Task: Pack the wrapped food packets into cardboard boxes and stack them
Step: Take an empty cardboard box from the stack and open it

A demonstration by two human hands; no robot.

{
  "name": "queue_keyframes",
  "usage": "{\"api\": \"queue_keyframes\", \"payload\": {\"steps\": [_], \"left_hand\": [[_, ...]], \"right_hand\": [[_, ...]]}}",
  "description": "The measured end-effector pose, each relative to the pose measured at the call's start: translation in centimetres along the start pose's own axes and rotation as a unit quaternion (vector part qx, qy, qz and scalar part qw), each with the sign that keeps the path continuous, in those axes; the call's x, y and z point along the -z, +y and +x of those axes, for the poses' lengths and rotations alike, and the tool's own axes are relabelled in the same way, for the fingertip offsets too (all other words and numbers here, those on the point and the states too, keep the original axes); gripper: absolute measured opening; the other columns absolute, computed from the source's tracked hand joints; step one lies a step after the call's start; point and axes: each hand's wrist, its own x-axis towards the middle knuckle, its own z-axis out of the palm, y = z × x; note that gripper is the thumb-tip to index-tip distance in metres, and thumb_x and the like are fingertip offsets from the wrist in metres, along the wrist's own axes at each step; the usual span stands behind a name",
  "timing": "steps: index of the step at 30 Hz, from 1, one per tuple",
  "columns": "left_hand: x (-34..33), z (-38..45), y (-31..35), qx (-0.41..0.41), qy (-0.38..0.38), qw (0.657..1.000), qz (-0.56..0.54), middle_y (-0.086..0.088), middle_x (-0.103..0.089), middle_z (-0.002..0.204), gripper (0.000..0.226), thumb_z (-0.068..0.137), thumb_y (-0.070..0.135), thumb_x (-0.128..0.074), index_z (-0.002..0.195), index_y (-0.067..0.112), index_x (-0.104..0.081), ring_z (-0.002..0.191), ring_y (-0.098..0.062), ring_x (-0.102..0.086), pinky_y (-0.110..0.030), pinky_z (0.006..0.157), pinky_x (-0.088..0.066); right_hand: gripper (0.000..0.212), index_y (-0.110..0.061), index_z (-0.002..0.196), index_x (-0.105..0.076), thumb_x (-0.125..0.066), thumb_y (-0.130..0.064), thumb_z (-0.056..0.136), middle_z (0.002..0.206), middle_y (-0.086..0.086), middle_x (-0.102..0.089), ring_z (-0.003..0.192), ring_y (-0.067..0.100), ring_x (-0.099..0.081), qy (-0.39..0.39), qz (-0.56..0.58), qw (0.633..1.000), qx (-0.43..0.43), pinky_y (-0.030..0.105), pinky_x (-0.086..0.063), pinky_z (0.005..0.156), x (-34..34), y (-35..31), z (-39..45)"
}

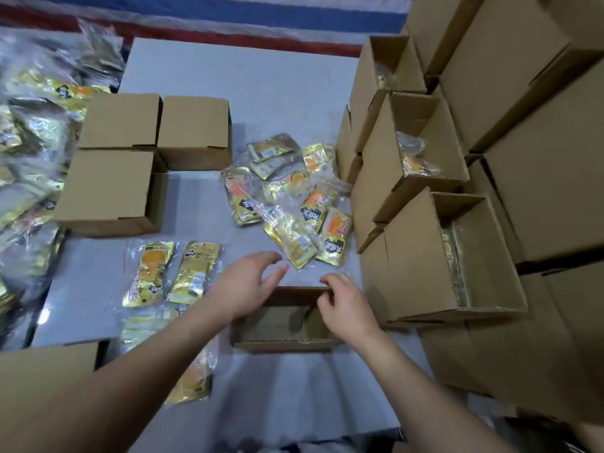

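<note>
An open cardboard box [281, 343] stands on the grey table just in front of me, with no packet visible inside. My left hand [245, 286] hovers over its left rim with fingers spread and relaxed, holding nothing. My right hand [343, 305] is at the box's far right corner, fingers curled at the rim. A loose heap of gold and orange wrapped packets [291, 197] lies just beyond the box. Two more packets [173, 273] lie side by side to the left, and others [192, 384] sit partly under my left forearm.
Three closed boxes [150, 158] sit at the table's back left. Open boxes [421, 256] holding packets stand stacked on their sides at the right, with taller closed stacks [539, 125] behind. A big pile of bagged packets [29, 158] fills the left. Another box [45, 364] is near left.
</note>
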Motion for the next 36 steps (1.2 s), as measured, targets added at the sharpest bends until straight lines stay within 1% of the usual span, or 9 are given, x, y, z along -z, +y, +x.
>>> {"api": "queue_keyframes", "payload": {"steps": [3,7,12,19,24,27,29,32,36], "left_hand": [[2.6,1.2,-5.3,0.167,0.099,0.979,-0.054,-0.013,-0.068,0.120,0.039,0.099,0.043,-0.049,0.124,0.014,-0.060,0.106,-0.029,-0.064,-0.035,0.087,-0.048],[2.8,2.6,-12.1,0.364,-0.037,0.929,0.056,-0.024,-0.059,0.127,0.076,0.086,0.054,-0.061,0.134,-0.001,-0.043,0.115,-0.039,-0.058,-0.042,0.095,-0.049],[-0.3,3.4,-14.5,0.347,-0.066,0.915,0.195,-0.021,-0.053,0.126,0.083,0.071,0.064,-0.075,0.125,0.005,-0.054,0.120,-0.039,-0.052,-0.042,0.098,-0.048],[0.9,4.0,-13.5,0.364,0.007,0.928,0.084,-0.028,-0.056,0.119,0.080,0.064,0.045,-0.085,0.121,-0.002,-0.053,0.111,-0.045,-0.056,-0.047,0.091,-0.052],[7.2,2.0,-7.9,0.232,0.178,0.956,-0.032,-0.023,-0.057,0.110,0.068,0.067,0.028,-0.084,0.121,0.003,-0.052,0.108,-0.042,-0.053,-0.046,0.086,-0.047],[11.6,0.0,-2.4,0.117,0.189,0.968,-0.115,-0.003,-0.061,0.114,0.072,0.069,0.037,-0.084,0.130,0.024,-0.049,0.103,-0.020,-0.061,-0.037,0.089,-0.051],[14.1,-1.5,1.8,0.061,0.156,0.963,-0.213,0.010,-0.062,0.116,0.075,0.067,0.050,-0.081,0.132,0.036,-0.047,0.101,-0.001,-0.062,-0.024,0.085,-0.049],[16.0,-2.7,7.2,-0.016,0.095,0.908,-0.408,0.003,-0.070,0.108,0.069,0.064,0.047,-0.077,0.127,0.030,-0.056,0.097,-0.014,-0.070,-0.032,0.081,-0.055],[15.5,-2.7,10.5,-0.013,0.003,0.794,-0.607,-0.006,-0.073,0.101,0.038,0.081,0.020,-0.065,0.118,0.014,-0.061,0.092,-0.022,-0.071,-0.035,0.078,-0.059]], "right_hand": [[0.040,-0.015,0.127,-0.062,-0.055,-0.026,0.090,0.124,0.003,-0.061,0.113,0.023,-0.058,0.011,-0.004,1.000,0.004,0.036,-0.044,0.100,1.1,-0.1,0.2],[0.037,-0.013,0.124,-0.064,-0.055,-0.034,0.093,0.123,0.001,-0.062,0.114,0.020,-0.055,0.055,0.010,0.998,0.017,0.033,-0.040,0.101,1.9,-1.0,-0.2],[0.040,-0.010,0.113,-0.068,-0.051,-0.037,0.090,0.113,-0.001,-0.065,0.104,0.015,-0.059,0.109,0.041,0.993,0.013,0.029,-0.045,0.091,2.0,-1.9,-1.5],[0.032,-0.009,0.105,-0.070,-0.054,-0.032,0.089,0.104,-0.002,-0.066,0.098,0.013,-0.060,0.133,0.073,0.988,0.032,0.030,-0.049,0.088,2.3,-2.5,-1.8],[0.014,-0.027,0.096,-0.068,-0.057,-0.036,0.090,0.097,-0.019,-0.062,0.098,0.000,-0.059,0.117,0.221,0.968,0.017,0.011,-0.045,0.081,3.0,-5.7,-0.4],[0.005,-0.039,0.098,-0.062,-0.065,-0.037,0.094,0.104,-0.021,-0.065,0.098,-0.011,-0.060,0.046,0.379,0.924,0.003,0.007,-0.044,0.082,3.7,-9.3,1.5],[0.042,-0.041,0.116,-0.057,-0.061,-0.063,0.080,0.121,-0.020,-0.060,0.111,-0.011,-0.056,-0.017,0.477,0.879,-0.024,0.012,-0.044,0.092,4.6,-11.5,2.8],[0.100,-0.028,0.146,-0.042,-0.052,-0.081,0.062,0.139,-0.002,-0.055,0.125,0.019,-0.056,-0.095,0.606,0.788,-0.052,0.042,-0.044,0.107,6.6,-13.0,4.5],[0.090,-0.015,0.137,-0.058,-0.043,-0.082,0.078,0.134,0.016,-0.061,0.125,0.033,-0.058,-0.173,0.679,0.713,-0.012,0.051,-0.046,0.104,8.3,-13.1,4.4]]}}
